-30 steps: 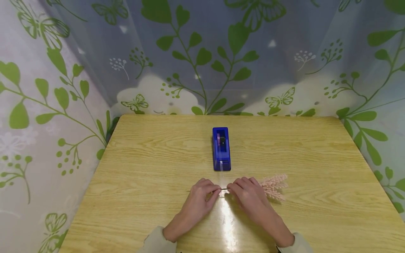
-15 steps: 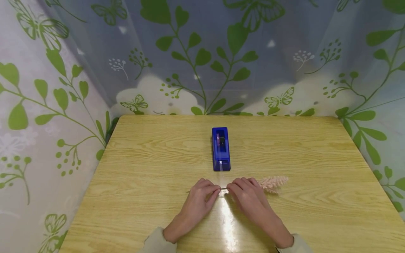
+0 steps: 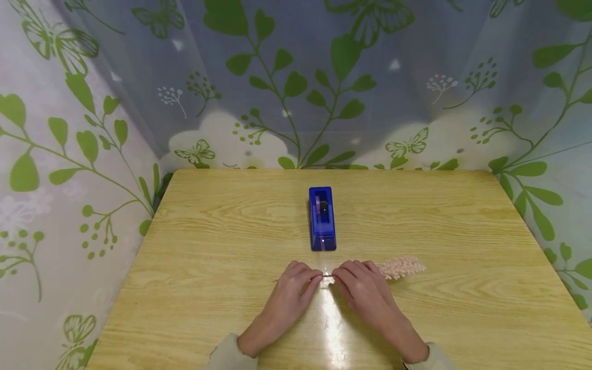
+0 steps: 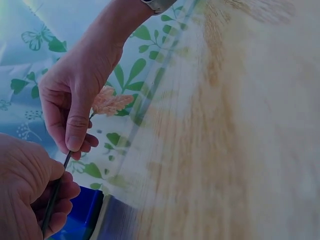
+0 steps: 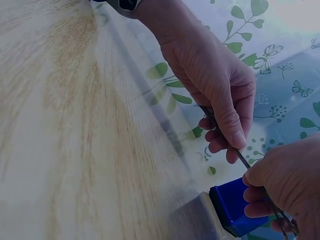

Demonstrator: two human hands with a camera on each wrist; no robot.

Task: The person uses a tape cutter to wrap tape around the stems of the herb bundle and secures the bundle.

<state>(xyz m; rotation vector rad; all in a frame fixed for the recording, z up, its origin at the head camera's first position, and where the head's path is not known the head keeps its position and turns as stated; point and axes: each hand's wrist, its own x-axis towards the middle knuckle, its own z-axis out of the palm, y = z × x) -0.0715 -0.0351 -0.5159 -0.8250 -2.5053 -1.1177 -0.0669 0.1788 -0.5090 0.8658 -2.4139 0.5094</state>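
Observation:
My left hand [image 3: 292, 288] and right hand [image 3: 365, 288] pinch a thin dark stem [image 3: 327, 276] between thumbs and fingers, a short piece of it showing between them. Past the right hand, at the stem's end, is a pale pink artificial flower spray [image 3: 401, 267]. A blue tape dispenser [image 3: 322, 218] stands just beyond the hands, with a clear tape strip [image 3: 324, 257] running from it toward the stem between the fingertips. In the right wrist view more than one thin stem [image 5: 280, 220] shows by the right hand. The palms hide much of the stem.
The wood-grain table [image 3: 222, 221] stretches around the hands, with a bright glare below them. A curtain [image 3: 296, 103] printed with leaves and butterflies hangs behind the table and at both sides.
The flower spray has turned with the stem, from separate spread sprigs to one narrower bunch pointing right and slightly up. Both hands stay almost in place; the dispenser has not moved.

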